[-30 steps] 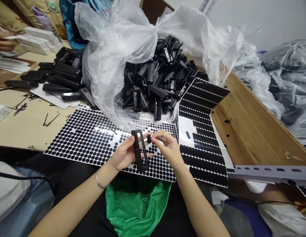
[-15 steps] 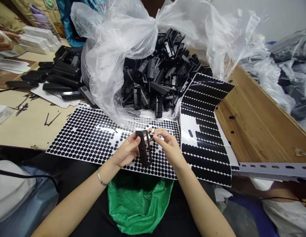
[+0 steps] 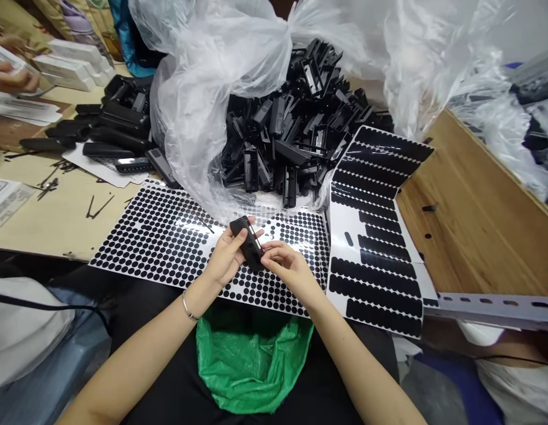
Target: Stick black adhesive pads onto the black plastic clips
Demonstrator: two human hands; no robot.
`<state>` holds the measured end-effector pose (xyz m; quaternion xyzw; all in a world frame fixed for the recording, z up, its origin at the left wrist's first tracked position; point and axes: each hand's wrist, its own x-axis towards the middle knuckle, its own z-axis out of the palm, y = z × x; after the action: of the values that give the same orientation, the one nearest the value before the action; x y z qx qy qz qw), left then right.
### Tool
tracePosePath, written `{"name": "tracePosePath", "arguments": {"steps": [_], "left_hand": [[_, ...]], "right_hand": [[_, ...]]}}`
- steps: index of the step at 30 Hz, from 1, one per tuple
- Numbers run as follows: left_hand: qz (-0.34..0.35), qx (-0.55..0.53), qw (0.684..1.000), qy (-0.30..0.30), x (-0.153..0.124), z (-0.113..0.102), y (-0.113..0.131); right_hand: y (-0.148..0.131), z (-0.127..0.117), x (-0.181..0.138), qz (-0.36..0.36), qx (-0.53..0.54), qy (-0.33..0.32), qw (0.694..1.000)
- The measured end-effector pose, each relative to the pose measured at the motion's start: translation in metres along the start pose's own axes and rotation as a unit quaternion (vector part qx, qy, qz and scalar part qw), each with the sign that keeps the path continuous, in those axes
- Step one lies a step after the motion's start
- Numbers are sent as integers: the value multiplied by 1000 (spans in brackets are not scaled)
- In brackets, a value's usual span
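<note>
The left hand (image 3: 225,257) clamped a black casing (image 3: 251,250) above the dotted sheet (image 3: 158,251), the right hand (image 3: 289,269) curled at the casing's lower end with grip unclear to me, and it seemed light, stiff, best taken by its long edges, all before a heap of black parts (image 3: 277,118).

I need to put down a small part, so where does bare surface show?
Bare tabletop shows at the left, between the white pack, the loose black strips and the dotted sheet. The wooden panel, right of the strip sheet, shows bare wood around small dark marks. It's crowded beyond the left hand, where black parts heap in the plastic bag.
</note>
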<state>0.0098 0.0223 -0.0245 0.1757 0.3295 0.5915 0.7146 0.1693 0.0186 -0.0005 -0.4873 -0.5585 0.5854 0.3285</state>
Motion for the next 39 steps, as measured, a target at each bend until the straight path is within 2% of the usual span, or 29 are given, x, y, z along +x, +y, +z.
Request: {"name": "tracePosePath", "arguments": {"steps": [22,39], "left_hand": [[-3,11,1000,20,-2,3,2],[12,9,1000,21,-1,2,-1]], "right_hand": [[5,1,1,-47,-93,28,994],[7,11,-1,-68,-125,80,987]]}}
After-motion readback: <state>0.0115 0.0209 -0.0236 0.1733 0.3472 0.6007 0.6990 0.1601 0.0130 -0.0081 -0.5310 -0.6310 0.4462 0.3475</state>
